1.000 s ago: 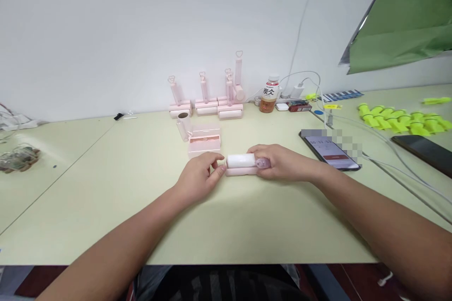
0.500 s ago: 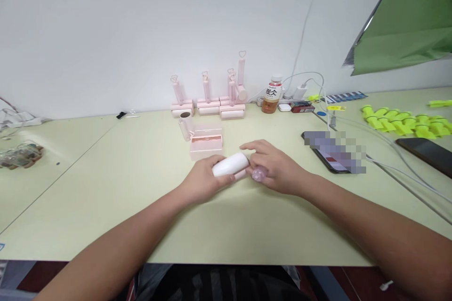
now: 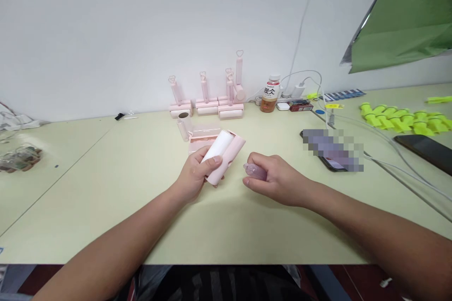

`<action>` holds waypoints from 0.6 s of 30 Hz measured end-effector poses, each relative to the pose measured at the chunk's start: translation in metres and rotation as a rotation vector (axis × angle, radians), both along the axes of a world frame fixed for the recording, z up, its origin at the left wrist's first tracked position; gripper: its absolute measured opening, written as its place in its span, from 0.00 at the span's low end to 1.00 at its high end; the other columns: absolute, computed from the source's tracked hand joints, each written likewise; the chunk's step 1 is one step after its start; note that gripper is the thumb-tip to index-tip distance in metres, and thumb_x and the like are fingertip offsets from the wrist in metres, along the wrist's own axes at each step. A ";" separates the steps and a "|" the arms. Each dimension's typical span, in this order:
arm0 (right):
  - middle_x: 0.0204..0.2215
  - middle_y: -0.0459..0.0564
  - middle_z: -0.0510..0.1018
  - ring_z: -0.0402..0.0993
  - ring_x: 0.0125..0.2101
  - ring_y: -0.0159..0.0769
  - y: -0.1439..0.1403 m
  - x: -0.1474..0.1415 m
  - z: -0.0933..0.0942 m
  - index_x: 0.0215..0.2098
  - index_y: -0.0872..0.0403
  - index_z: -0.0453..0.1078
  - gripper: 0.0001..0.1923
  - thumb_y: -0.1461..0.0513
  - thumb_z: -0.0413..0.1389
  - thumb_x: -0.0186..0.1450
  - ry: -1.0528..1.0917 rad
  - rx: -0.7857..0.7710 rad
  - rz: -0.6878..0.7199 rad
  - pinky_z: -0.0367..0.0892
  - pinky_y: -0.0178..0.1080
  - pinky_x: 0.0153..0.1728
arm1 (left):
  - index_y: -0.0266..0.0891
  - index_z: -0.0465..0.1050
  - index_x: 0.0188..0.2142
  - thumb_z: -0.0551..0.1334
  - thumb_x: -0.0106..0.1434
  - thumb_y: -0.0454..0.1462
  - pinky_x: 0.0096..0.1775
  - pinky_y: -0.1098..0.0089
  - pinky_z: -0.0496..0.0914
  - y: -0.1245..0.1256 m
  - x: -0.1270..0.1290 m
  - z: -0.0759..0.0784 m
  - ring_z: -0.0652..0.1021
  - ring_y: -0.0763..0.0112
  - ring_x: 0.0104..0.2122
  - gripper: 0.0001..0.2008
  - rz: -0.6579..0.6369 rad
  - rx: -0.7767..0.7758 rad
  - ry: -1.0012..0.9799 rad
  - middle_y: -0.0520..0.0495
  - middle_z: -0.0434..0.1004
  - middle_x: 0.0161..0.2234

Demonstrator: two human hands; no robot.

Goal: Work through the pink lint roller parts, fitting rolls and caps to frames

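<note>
My left hand (image 3: 192, 176) grips a white lint roll sitting in a pink case (image 3: 224, 155), tilted up and away from me above the pale green table (image 3: 123, 188). My right hand (image 3: 273, 178) is closed around a small translucent pink piece (image 3: 254, 171), a short way to the right of the case and apart from it. Just behind my left hand lies an open pink case (image 3: 205, 138), with a clear tube (image 3: 183, 127) standing beside it.
Several pink rollers with heart-topped handles (image 3: 212, 99) stand at the wall, next to a drink bottle (image 3: 270, 94). A blurred phone (image 3: 332, 148) and cables lie to the right, with yellow-green parts (image 3: 402, 117) and a second phone (image 3: 427, 148) beyond.
The roll and case were lying flat between both hands; my left hand lifted and turned them upward, and my right hand pulled the pink piece off and moved away to the right.
</note>
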State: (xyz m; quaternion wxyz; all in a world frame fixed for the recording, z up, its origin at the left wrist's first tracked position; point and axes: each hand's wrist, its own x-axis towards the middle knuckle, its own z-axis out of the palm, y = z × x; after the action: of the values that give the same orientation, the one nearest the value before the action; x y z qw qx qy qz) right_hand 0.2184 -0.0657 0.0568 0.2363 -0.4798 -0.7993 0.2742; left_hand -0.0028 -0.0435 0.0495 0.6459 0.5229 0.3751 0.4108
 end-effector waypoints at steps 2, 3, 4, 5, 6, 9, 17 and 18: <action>0.20 0.39 0.61 0.55 0.21 0.29 0.000 0.000 0.001 0.26 0.51 0.54 0.15 0.54 0.56 0.62 0.031 -0.074 0.025 0.52 0.33 0.21 | 0.37 0.68 0.45 0.69 0.54 0.49 0.22 0.73 0.68 0.000 0.000 0.000 0.74 0.72 0.25 0.25 -0.004 -0.003 0.005 0.45 0.75 0.36; 0.21 0.39 0.61 0.55 0.21 0.28 0.000 0.000 0.000 0.26 0.51 0.54 0.16 0.54 0.56 0.62 0.043 -0.098 0.035 0.52 0.33 0.22 | 0.37 0.68 0.46 0.69 0.54 0.49 0.22 0.73 0.68 0.000 0.000 0.000 0.74 0.72 0.25 0.25 -0.007 -0.004 0.007 0.46 0.75 0.36; 0.21 0.39 0.61 0.55 0.21 0.28 0.000 0.001 0.000 0.26 0.51 0.53 0.17 0.54 0.56 0.62 0.058 -0.118 0.043 0.52 0.33 0.22 | 0.37 0.68 0.46 0.68 0.54 0.49 0.21 0.73 0.68 0.001 0.000 -0.001 0.74 0.72 0.24 0.25 -0.013 -0.005 0.010 0.46 0.75 0.35; 0.22 0.39 0.61 0.55 0.22 0.28 0.001 0.001 -0.001 0.26 0.51 0.53 0.17 0.53 0.56 0.62 0.076 -0.139 0.051 0.52 0.33 0.22 | 0.37 0.68 0.46 0.68 0.54 0.49 0.21 0.72 0.68 0.001 0.000 -0.001 0.74 0.72 0.24 0.25 -0.019 -0.006 0.011 0.47 0.74 0.35; 0.22 0.39 0.60 0.55 0.22 0.28 0.001 0.001 -0.001 0.26 0.51 0.53 0.18 0.53 0.56 0.62 0.097 -0.161 0.058 0.52 0.33 0.22 | 0.37 0.69 0.46 0.68 0.54 0.49 0.21 0.72 0.69 0.001 -0.001 -0.002 0.74 0.72 0.24 0.25 -0.023 -0.005 0.012 0.47 0.74 0.34; 0.23 0.39 0.59 0.55 0.22 0.28 0.001 0.000 -0.003 0.26 0.51 0.52 0.18 0.53 0.57 0.62 0.163 -0.225 0.072 0.52 0.33 0.22 | 0.37 0.69 0.45 0.68 0.54 0.49 0.21 0.72 0.69 0.001 -0.001 -0.002 0.74 0.72 0.24 0.25 -0.026 -0.002 0.012 0.48 0.74 0.33; 0.24 0.42 0.65 0.59 0.24 0.31 0.000 0.002 -0.001 0.32 0.51 0.56 0.10 0.55 0.48 0.69 0.193 -0.307 0.204 0.56 0.34 0.25 | 0.36 0.68 0.45 0.68 0.55 0.48 0.20 0.72 0.69 0.000 0.000 0.000 0.74 0.71 0.24 0.24 -0.022 0.016 0.019 0.47 0.74 0.33; 0.24 0.42 0.65 0.59 0.25 0.31 0.000 0.002 -0.001 0.33 0.51 0.56 0.09 0.56 0.47 0.69 0.179 -0.296 0.215 0.56 0.35 0.25 | 0.36 0.68 0.45 0.68 0.55 0.48 0.20 0.72 0.69 0.000 0.000 0.000 0.74 0.71 0.24 0.24 -0.018 0.017 0.023 0.48 0.74 0.32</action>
State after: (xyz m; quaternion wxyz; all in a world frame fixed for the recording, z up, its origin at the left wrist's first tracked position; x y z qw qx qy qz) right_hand 0.2206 -0.0654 0.0556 0.2028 -0.3949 -0.7726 0.4539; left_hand -0.0031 -0.0436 0.0493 0.6407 0.5365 0.3741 0.4021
